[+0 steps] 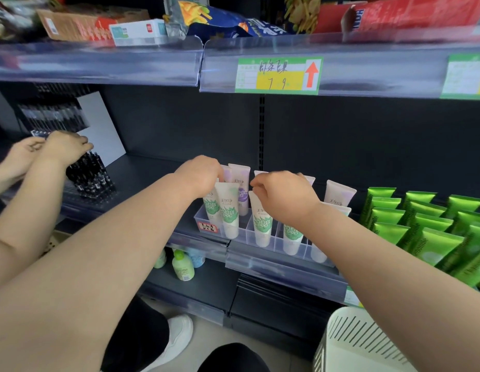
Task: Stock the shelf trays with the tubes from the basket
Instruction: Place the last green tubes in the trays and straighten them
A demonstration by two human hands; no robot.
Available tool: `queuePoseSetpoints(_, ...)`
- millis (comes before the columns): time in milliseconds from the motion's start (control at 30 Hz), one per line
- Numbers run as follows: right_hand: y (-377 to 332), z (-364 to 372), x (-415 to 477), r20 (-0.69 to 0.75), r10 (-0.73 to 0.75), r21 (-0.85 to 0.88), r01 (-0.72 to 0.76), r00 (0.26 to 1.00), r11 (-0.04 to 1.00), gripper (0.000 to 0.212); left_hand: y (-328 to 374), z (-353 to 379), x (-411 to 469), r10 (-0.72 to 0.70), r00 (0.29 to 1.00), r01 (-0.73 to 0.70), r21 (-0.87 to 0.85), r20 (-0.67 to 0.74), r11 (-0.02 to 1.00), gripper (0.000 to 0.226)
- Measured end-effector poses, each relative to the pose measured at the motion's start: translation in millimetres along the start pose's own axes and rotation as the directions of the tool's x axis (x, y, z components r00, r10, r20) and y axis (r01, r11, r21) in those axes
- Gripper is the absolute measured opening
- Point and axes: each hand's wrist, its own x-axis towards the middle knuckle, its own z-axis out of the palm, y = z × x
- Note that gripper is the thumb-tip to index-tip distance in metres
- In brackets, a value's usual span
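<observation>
A clear divided tray [263, 238] stands on the middle shelf and holds several white tubes upright, some with green print [229, 210], some with purple print [242, 191]. My left hand [202, 175] reaches over the tray's left end, its fingers curled down onto the tops of the tubes there. My right hand [281, 194] hovers over the middle compartments and pinches the top of a green-print tube [261, 220] that stands in the tray. The white slotted basket [367, 342] sits at the bottom right; its contents are hidden.
Rows of bright green tubes [426, 226] fill the shelf to the right. Another person's hands [49, 150] handle black pens [91, 174] at the left. Snack bags and boxes sit on the upper shelf [201, 63]. Small bottles [183, 265] stand on the lower shelf.
</observation>
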Motion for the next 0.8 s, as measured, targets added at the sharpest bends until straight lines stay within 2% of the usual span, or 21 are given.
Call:
queuePoseSetpoints(300,-3,1,1,0.017,-0.004,-0.005,0.004,1.000,1.000,0.026,-2,-3,-5,-0.021,0.999,0.020,0.045,0.030,0.999,0.039)
queuePoseSetpoints(467,5,-12,-3,-0.020,0.008,-0.006,-0.008,1.000,1.000,0.025,13,-23,-5,-0.010,1.000,0.009,-0.033,-0.030,0.999,0.039)
queuePoseSetpoints(700,50,-40,-18,-0.059,0.083,-0.045,-0.086,0.995,0.995,0.035,74,-35,7,0.172,0.975,-0.190,-0.120,-0.142,0.974,0.033)
queuePoseSetpoints(767,66,-46,-25,-0.066,0.119,-0.079,-0.124,0.991,0.989,0.038,92,-31,13,0.217,0.962,-0.241,-0.144,-0.165,0.960,0.023)
queuePoseSetpoints(800,74,-49,-28,-0.073,0.135,-0.093,-0.142,0.988,0.986,0.038,101,-29,17,0.223,0.959,-0.251,-0.165,-0.172,0.954,0.034)
